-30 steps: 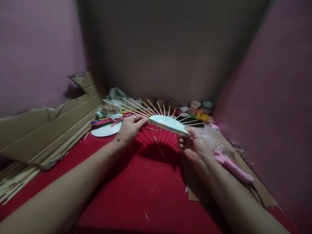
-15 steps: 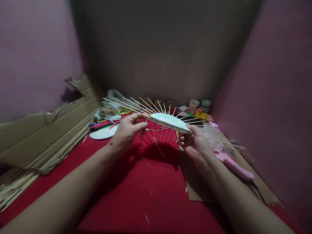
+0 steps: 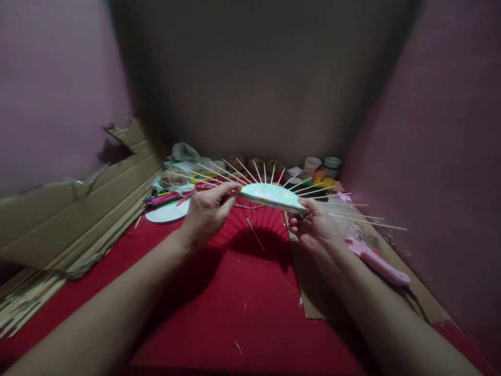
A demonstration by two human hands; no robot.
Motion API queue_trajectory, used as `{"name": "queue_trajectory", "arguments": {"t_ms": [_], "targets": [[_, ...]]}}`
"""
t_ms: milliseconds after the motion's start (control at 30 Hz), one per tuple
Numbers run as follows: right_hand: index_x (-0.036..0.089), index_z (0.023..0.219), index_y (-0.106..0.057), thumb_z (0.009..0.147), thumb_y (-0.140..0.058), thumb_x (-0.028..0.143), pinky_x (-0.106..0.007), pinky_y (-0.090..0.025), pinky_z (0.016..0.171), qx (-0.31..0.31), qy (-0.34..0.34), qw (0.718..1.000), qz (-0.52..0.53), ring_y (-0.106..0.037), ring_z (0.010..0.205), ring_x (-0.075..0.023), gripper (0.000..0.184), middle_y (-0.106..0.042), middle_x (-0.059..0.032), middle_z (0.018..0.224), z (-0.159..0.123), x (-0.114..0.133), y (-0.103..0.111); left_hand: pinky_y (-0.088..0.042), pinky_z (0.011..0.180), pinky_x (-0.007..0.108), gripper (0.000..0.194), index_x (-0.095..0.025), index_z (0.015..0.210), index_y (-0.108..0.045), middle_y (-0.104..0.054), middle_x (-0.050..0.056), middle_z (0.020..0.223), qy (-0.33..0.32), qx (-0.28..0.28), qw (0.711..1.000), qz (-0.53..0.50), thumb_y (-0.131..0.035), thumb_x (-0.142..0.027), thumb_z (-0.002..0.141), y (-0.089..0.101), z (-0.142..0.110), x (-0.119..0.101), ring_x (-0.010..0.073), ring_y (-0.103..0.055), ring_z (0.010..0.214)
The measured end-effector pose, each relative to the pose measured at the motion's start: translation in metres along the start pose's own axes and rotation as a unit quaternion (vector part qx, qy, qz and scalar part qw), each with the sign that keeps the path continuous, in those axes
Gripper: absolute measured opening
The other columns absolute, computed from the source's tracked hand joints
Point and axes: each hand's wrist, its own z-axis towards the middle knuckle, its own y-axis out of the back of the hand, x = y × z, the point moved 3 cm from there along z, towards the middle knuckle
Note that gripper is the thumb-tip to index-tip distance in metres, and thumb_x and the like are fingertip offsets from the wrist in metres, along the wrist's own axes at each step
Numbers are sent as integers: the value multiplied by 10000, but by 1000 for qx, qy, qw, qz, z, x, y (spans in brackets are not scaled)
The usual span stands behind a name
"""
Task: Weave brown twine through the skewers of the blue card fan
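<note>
Aloft, pale-green half-moon layered piece [image 3: 270, 194]: above the red surface [image 3: 195, 334], probably light, stiff.
Slim straw-coloured sticks [image 3: 264, 173]: fanned outward, likely fragile; best held by the piece instead.
Right grip [image 3: 313, 227]: pinching its right end.
Left grip [image 3: 206, 210]: at its left end, pinch unclear.

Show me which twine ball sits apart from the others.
The leftmost twine ball, left of the left hand; the other three balls line up along the back wall.

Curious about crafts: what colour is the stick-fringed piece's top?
The piece's top is pale aqua with yellowish patches; head view.
</note>
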Motion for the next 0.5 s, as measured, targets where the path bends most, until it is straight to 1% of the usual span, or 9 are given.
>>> {"name": "queue_trajectory", "arguments": {"t_ms": [67,133,200,367,433,500], "targets": [[175,700,-511,627,-557,265,-197,-268,387,-1,5,1000,-10,-427,409,-80,126,-491,32,473,-2,2,-1,-487,605,252,248,-135,1044,-641,-714,66,811,-11,12,1000,21,-545,-211,829,-1,1,3,134,-634,648],[177,704,-509,628,-555,261,-194,-273,389,-1,12,1000,-18,-425,411,-79,122,-494,30,474,-3,4,-1,-515,665,280,252,-127,1050,-641,-720,89,872,-41,23,998,35,-526,-211,842,-4,1,6,161,-662,715],[175,702,-514,631,-547,255,-195,-278,386,0,12,1000,-23,-421,409,-79,111,-498,26,470,-4,6,-2,-526,705,291,224,-141,1012,-656,-719,89,904,-74,26,996,34,-516,-202,849,-6,0,8,170,-671,768],[159,710,-549,633,-550,249,-196,-289,380,8,12,1000,-20,-429,405,-82,118,-516,12,471,-2,10,0,-523,753,292,181,-150,972,-652,-708,83,914,-122,-27,992,25,-524,-187,849,-3,-3,7,170,-662,828],[159,701,-548,629,-558,248,-197,-288,379,14,8,1000,-17,-432,401,-83,116,-519,12,471,0,11,1,-523,711,270,162,-153,950,-651,-704,65,854,-107,-31,994,-1,-532,-194,847,-3,-4,6,152,-659,767],[165,686,-537,618,-567,251,-201,-283,381,20,-3,1000,-17,-424,399,-81,114,-512,18,471,2,11,2,-508,581,221,143,-162,919,-648,-667,20,704,-51,-17,997,-56,-535,-212,848,-6,-4,7,108,-622,594]]}}
